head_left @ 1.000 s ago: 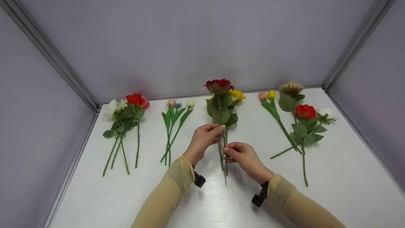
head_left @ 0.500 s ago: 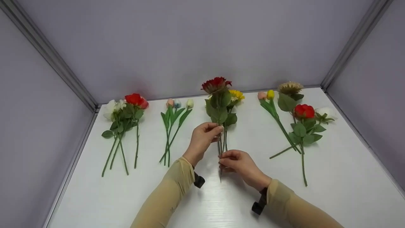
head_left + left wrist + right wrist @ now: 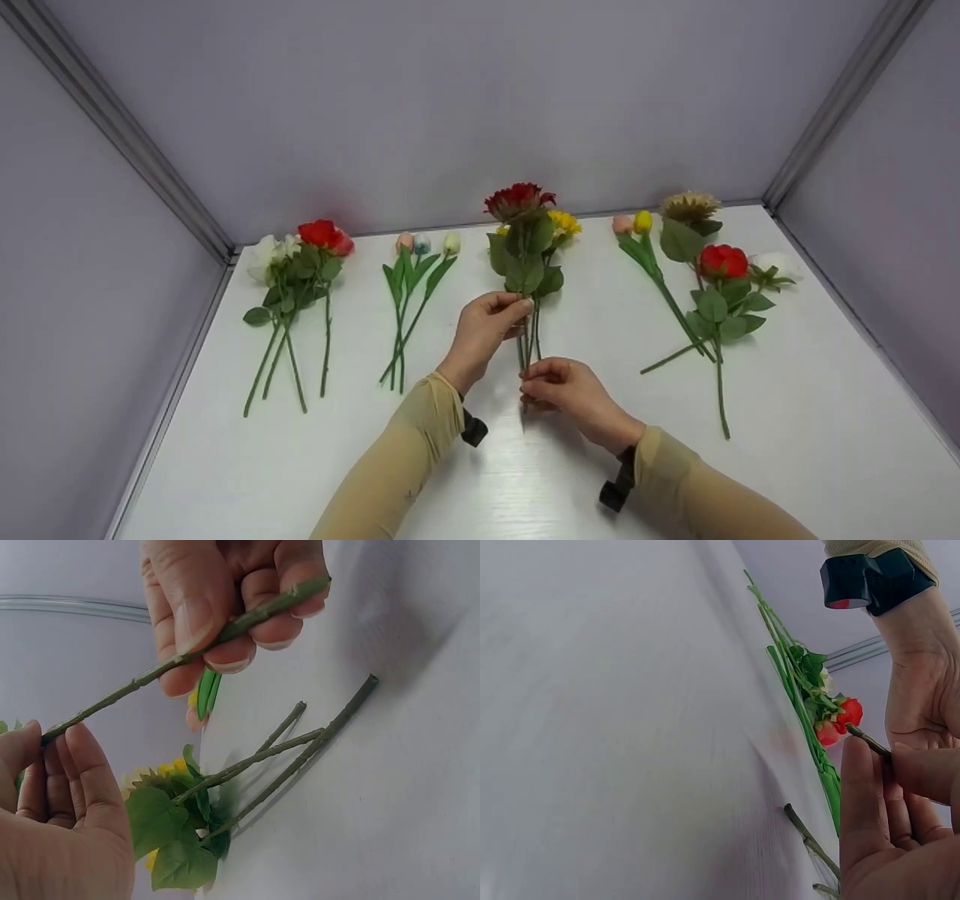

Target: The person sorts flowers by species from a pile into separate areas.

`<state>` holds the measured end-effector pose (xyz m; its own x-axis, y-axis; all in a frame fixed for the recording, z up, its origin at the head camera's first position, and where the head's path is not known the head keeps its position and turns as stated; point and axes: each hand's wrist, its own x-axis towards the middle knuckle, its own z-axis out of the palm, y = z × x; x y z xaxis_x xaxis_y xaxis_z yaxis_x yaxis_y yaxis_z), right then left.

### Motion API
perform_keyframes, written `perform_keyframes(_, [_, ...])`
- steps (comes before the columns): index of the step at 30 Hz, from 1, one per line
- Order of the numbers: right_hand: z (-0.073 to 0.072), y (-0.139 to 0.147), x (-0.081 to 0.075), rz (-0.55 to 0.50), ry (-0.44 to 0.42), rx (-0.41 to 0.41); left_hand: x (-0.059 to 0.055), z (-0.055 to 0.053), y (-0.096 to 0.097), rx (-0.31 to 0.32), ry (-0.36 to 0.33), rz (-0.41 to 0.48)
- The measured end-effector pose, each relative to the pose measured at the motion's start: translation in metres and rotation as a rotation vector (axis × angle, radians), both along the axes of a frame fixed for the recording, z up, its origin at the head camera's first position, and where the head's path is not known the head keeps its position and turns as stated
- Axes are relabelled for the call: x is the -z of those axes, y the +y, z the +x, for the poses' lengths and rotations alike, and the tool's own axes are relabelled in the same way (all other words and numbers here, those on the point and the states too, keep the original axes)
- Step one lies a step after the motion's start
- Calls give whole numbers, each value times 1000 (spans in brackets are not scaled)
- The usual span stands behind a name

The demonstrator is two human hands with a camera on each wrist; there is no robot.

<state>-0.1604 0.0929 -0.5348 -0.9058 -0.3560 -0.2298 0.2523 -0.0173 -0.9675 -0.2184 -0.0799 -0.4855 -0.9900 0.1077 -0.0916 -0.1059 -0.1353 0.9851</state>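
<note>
A dark red, many-petalled flower (image 3: 519, 201) with broad green leaves is held upright by both hands. My left hand (image 3: 480, 330) pinches its stem just below the leaves. Lower down, the fingers and thumb of my right hand (image 3: 577, 394) pinch the same stem (image 3: 112, 696) close to its cut end, which pokes out past the fingers in the right wrist view. Behind the held flower lie yellow flowers (image 3: 565, 223), partly hidden by it. Their stems (image 3: 292, 765) rest on the table below the hands in the left wrist view.
On the white table (image 3: 510, 487), white and red flowers (image 3: 322, 235) lie at far left, with several tulips (image 3: 405, 277) beside them. To the right are two more tulips (image 3: 643, 223), a beige flower (image 3: 690, 206), a red flower (image 3: 724, 262) and a white one (image 3: 776, 264). Grey walls (image 3: 480, 97) surround the table.
My right hand has slid down the stem toward its lower end and slightly left. My left hand stays nearly in place, and the red flower head has tilted a little.
</note>
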Motion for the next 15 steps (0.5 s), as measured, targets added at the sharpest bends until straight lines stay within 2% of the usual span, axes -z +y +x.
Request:
perform_keyframes(6, [1,2,2,11,22,14,1,0,3,4,-25,9])
perform_keyframes(15, [2,7,1,2,25,45,1,1,8,7,10,-16])
